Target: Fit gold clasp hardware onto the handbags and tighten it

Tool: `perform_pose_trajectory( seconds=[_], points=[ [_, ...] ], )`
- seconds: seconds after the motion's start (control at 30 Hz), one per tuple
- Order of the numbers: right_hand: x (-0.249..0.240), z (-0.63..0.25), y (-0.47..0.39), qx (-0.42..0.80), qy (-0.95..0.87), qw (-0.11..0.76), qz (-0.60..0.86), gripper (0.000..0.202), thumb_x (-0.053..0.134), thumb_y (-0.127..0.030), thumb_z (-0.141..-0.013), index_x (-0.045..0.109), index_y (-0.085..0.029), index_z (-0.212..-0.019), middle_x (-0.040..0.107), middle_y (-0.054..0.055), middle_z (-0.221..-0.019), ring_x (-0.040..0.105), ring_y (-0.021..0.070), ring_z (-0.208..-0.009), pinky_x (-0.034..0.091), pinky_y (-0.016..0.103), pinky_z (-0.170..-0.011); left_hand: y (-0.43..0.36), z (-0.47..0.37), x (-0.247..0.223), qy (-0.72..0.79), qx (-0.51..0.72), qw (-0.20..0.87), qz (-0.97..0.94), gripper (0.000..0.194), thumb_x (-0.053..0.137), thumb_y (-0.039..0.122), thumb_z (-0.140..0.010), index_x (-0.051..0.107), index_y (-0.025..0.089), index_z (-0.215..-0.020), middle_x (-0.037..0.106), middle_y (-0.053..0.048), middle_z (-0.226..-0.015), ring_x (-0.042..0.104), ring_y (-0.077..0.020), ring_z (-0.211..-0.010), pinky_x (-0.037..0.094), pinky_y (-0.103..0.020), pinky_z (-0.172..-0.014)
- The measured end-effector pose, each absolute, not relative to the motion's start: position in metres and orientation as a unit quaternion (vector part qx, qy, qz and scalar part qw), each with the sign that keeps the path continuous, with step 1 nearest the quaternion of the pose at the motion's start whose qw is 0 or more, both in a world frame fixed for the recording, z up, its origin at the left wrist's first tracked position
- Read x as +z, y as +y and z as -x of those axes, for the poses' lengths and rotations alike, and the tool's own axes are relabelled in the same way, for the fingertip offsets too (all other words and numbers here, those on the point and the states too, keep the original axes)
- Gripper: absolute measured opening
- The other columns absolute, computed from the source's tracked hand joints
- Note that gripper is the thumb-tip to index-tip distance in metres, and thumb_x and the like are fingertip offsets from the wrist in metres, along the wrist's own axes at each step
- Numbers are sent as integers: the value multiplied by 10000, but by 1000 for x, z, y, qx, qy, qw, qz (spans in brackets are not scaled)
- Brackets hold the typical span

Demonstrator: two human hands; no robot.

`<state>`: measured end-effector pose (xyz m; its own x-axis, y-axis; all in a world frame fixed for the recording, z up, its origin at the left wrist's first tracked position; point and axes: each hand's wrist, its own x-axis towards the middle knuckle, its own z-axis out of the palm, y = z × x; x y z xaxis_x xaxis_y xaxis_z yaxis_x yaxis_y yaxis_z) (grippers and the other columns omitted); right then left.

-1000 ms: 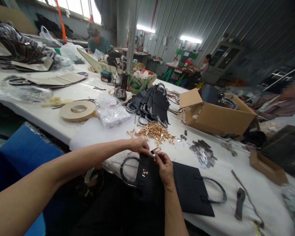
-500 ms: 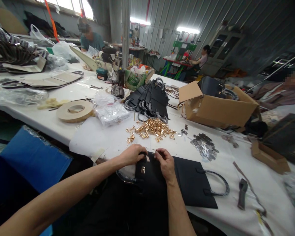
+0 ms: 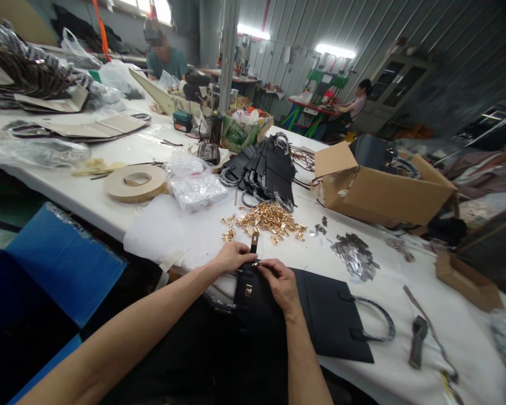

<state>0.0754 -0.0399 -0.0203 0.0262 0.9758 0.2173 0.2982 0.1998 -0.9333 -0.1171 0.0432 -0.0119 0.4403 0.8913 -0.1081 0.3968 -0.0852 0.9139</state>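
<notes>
A black bag piece with a gold clasp plate lies at the table's front edge. My left hand pinches a black strap with a gold metal tip, which stands up above the bag's top edge. Close beside it on the right, my right hand holds a small gold fitting between thumb and fingertips, at the base of the strap. A flat black panel with a wrapped handle extends to the right. Beyond my hands lies a pile of gold fittings.
Stacked black bag pieces lie behind the gold pile. A cardboard box, silver metal plates and a dark tool are on the right. A tape roll and plastic bags sit left. Other people work farther back.
The gold-tipped strap now stands upright in my left hand. My right hand has moved slightly left, bringing its small fitting against the bag's top edge. The view has shifted a little.
</notes>
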Motion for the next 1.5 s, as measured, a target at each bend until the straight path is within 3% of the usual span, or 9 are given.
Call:
perform_pose_trajectory(
  seconds=[0.33,0.97,1.13,1.3,1.4,1.5],
  points=[
    [-19,-72,-39,330,-636,485,502,115,703,-337,-929,765,-257,-982,743,35,-974,691,217,-937,539,354,-899,44,117,-14,476,252,536,-650,484,712,626,-742,678,157,-632,467,48,-532,391,-110,-563,256,-260,-532],
    [-16,-64,-39,263,-732,389,494,201,561,-276,-1005,752,-268,-1065,605,37,-898,619,202,-839,517,330,-779,39,118,-11,496,251,507,-658,423,698,561,-753,694,159,-620,464,48,-514,392,-113,-563,253,-264,-529],
    [-3,-58,-43,229,-765,312,516,269,473,-238,-1035,736,-259,-1090,567,44,-914,611,186,-820,511,294,-768,37,117,-9,501,252,500,-660,403,696,544,-759,709,159,-642,509,38,-532,428,-121,-575,271,-264,-545],
    [7,-46,-48,111,-793,212,561,300,445,-161,-1022,707,-280,-1107,585,41,-919,601,163,-756,449,231,-656,35,115,-8,501,255,481,-673,394,680,513,-777,670,163,-597,507,32,-534,434,-126,-583,267,-269,-551],
    [9,-39,-56,75,-803,190,560,308,451,-104,-975,693,-241,-1107,619,65,-975,611,175,-758,468,242,-672,34,115,-8,503,245,470,-683,379,666,500,-789,672,167,-609,513,33,-544,445,-129,-585,277,-268,-556],
    [11,-36,-68,99,-807,208,544,410,456,-89,-942,645,-219,-1281,641,101,-1090,650,214,-863,530,281,-750,33,114,-6,501,236,451,-700,362,650,487,-808,681,171,-636,545,28,-568,469,-136,-601,297,-264,-575]
  ],
)
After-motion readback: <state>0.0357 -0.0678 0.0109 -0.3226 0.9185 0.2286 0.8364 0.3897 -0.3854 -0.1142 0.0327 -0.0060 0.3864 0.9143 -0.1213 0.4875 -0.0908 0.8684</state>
